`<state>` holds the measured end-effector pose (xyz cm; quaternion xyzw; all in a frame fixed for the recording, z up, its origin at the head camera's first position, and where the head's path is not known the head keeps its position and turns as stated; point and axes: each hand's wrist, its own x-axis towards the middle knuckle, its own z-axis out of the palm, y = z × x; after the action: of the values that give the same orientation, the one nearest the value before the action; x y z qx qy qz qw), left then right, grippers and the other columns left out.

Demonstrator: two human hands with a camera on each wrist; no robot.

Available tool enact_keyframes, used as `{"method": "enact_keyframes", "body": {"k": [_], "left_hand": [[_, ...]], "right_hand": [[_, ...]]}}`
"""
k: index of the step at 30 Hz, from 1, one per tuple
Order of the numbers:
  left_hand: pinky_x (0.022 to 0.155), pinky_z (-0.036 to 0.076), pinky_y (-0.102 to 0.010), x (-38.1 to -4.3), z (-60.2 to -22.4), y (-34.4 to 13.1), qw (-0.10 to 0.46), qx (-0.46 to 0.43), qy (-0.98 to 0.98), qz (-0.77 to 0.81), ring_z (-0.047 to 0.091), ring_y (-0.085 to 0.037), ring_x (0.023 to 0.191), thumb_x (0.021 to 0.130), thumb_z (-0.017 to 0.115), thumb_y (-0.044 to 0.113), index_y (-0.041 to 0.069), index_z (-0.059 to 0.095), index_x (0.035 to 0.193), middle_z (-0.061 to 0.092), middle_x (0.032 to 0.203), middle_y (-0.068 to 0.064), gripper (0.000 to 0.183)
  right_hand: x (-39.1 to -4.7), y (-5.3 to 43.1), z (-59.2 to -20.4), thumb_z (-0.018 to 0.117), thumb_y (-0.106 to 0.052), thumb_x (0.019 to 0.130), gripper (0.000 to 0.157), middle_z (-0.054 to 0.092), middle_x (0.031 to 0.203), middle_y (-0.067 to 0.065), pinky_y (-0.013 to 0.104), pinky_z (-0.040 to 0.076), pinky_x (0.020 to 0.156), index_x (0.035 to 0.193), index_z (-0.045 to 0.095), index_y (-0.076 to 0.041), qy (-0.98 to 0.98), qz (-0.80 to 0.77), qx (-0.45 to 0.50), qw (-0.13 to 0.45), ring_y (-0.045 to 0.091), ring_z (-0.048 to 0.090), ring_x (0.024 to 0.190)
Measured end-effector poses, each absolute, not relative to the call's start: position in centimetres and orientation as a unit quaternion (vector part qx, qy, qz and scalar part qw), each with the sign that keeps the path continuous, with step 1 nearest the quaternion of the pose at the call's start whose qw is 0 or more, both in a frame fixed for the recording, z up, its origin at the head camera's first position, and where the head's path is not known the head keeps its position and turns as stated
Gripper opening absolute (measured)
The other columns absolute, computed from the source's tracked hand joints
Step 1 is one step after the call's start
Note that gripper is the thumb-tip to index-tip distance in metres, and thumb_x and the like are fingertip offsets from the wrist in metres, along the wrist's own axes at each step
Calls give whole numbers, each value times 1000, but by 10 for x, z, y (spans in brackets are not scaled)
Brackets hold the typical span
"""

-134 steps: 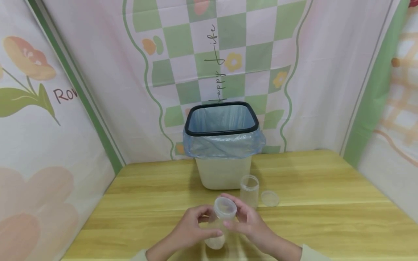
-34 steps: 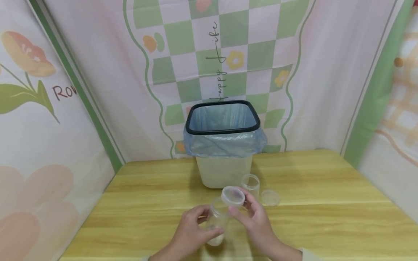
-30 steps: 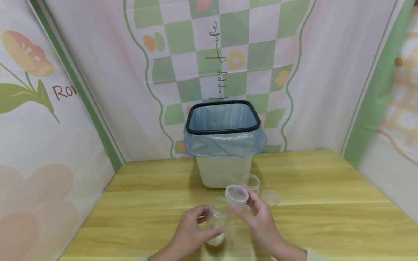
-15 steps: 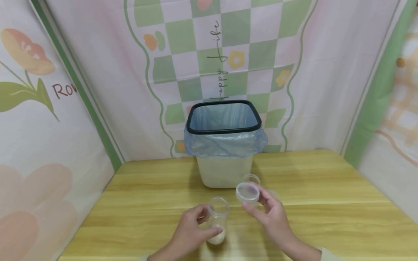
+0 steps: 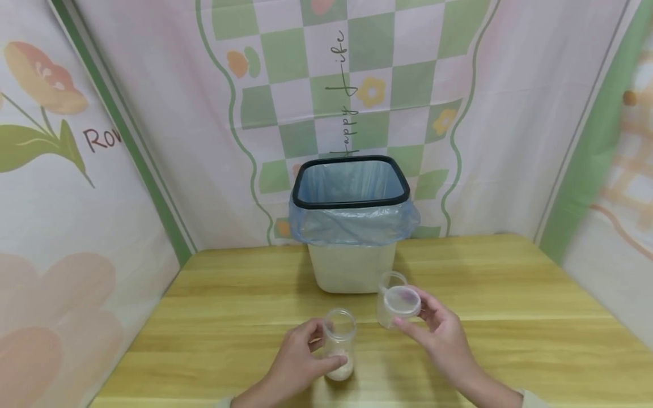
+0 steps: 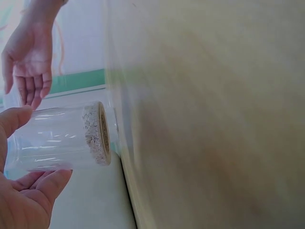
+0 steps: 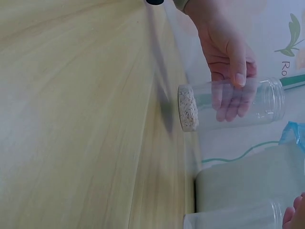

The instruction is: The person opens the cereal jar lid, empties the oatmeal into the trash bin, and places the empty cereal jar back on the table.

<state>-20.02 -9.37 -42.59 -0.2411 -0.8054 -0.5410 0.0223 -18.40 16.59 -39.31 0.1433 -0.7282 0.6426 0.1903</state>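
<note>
My left hand [image 5: 303,356] grips a clear plastic jar [image 5: 339,345] around its side. Its mouth is uncovered, and whitish crumbly grains [image 7: 188,109] cover its bottom. In the left wrist view, the thumb and fingers of that hand lie on opposite sides of the jar [image 6: 57,136]. To the right, my right hand [image 5: 444,343] pinches a round translucent lid [image 5: 402,300] by its edge, above the table and apart from the jar. A second clear jar [image 5: 385,317] stands upright without a lid just behind that lid, which partly covers it; no contents show inside.
A cream waste bin [image 5: 352,269] with a black rim and a blue liner bag [image 5: 352,226] stands behind the jars on the wooden table [image 5: 229,306]. Patterned curtains [image 5: 285,102] surround the table at the back and sides.
My right hand has lifted the lid off the left jar and carried it rightward, in front of the second jar. The left hand stays on its jar. A loose lid on the table is now hidden.
</note>
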Motion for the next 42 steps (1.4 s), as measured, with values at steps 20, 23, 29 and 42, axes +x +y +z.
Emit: {"method": "enact_keyframes", "body": {"k": [20,23,29,42], "left_hand": [[89,50,-26,-201,-427,-92,-7,-218,-807,-549,63,-19,106,74,85,24,7,63,107,66,111,-10,44],[90,50,-26,-201,-428,-92,-10,-216,-807,-549,63,-19,107,74,85,24,5,62,107,66,111,-10,45],[90,50,-28,-200,-428,-92,-20,-213,-807,-551,63,-20,107,75,85,25,5,61,108,65,112,-10,45],[91,50,-29,-202,-429,-94,-23,-222,-812,-539,62,-23,110,77,84,26,6,61,109,64,115,-9,44]], "right_hand": [[-189,200,-393,81,-14,80,62,62,117,17,22,52,76,133,52,1,-830,533,62,155,9,60,99],[-192,207,-393,81,-17,80,63,62,117,18,22,52,75,132,52,3,-846,508,54,154,23,60,100],[-199,221,-389,82,-21,79,61,64,115,20,28,50,77,129,55,3,-873,462,43,150,33,60,101],[-222,256,-393,82,-23,79,67,60,115,31,57,48,84,126,51,14,-914,377,53,137,45,59,99]]}}
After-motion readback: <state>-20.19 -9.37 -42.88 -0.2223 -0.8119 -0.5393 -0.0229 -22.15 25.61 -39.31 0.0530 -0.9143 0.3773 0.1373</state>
